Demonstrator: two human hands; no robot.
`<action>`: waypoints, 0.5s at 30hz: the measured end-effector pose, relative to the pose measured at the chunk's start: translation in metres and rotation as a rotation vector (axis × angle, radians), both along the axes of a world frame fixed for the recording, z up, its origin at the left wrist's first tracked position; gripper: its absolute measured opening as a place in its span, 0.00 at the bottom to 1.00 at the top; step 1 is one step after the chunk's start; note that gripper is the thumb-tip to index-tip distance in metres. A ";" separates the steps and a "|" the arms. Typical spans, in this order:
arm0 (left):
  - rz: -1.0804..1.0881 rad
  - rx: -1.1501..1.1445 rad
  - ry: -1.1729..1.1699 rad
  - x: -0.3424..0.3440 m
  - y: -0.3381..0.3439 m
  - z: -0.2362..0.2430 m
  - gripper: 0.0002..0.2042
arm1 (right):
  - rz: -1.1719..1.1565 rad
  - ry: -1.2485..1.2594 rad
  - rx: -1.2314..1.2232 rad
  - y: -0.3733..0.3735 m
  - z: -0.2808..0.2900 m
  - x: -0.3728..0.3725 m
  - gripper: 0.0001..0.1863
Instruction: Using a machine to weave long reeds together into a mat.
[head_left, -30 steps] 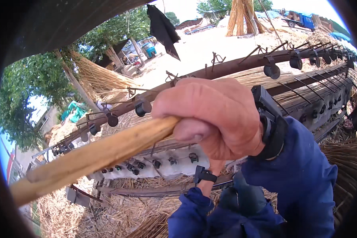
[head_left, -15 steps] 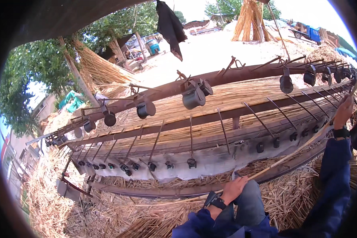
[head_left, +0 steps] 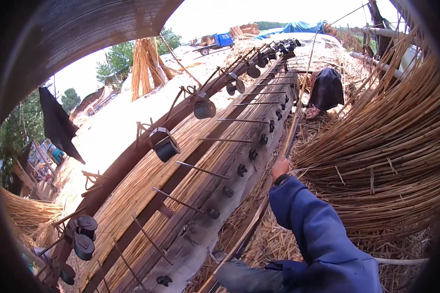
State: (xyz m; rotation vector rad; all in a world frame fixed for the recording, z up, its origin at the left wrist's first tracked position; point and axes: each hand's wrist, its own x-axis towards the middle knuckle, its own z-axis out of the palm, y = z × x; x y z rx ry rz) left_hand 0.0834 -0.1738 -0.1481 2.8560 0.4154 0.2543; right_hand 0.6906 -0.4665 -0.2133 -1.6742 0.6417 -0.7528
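My right hand [head_left: 280, 167] is closed around a long, thin reed [head_left: 295, 119]. The reed runs far ahead past the hand and back down toward my knee [head_left: 247, 277]. My left hand is out of view. Left of the reed stands a long metal frame with a woven reed mat [head_left: 151, 190] across it. Dark cylindrical spools [head_left: 165, 146] hang from its brown pipe [head_left: 132, 146]. Thin metal rods [head_left: 203, 169] cross the mat's near side, and black spool-like pieces [head_left: 242, 170] line the pale sheet [head_left: 200, 244] below them.
A large bundle of reeds [head_left: 376, 171] fans out close on my right. Beyond my hand is a black-covered object [head_left: 326, 89]. Loose straw [head_left: 274, 244] covers the ground, and a black cloth [head_left: 58, 124] hangs at the left. A blue truck [head_left: 217, 43] stands far back.
The view has swung to the right along the frame. My right hand, still on the reed, now shows near the middle; my left hand has left the picture.
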 end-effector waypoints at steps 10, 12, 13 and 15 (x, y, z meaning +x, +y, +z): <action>0.247 -0.034 -0.003 -0.032 -0.009 0.014 0.14 | 1.034 -0.300 0.889 -0.022 0.002 0.015 0.19; 0.269 0.164 -0.020 -0.051 -0.004 0.020 0.14 | 1.005 -0.188 1.540 -0.026 0.024 -0.004 0.17; 0.282 0.367 -0.012 -0.071 -0.003 0.024 0.13 | 0.969 -0.098 1.331 -0.033 0.038 0.000 0.15; 0.469 0.373 -0.006 -0.112 0.018 0.033 0.07 | 1.048 -0.174 1.091 -0.071 0.073 0.018 0.12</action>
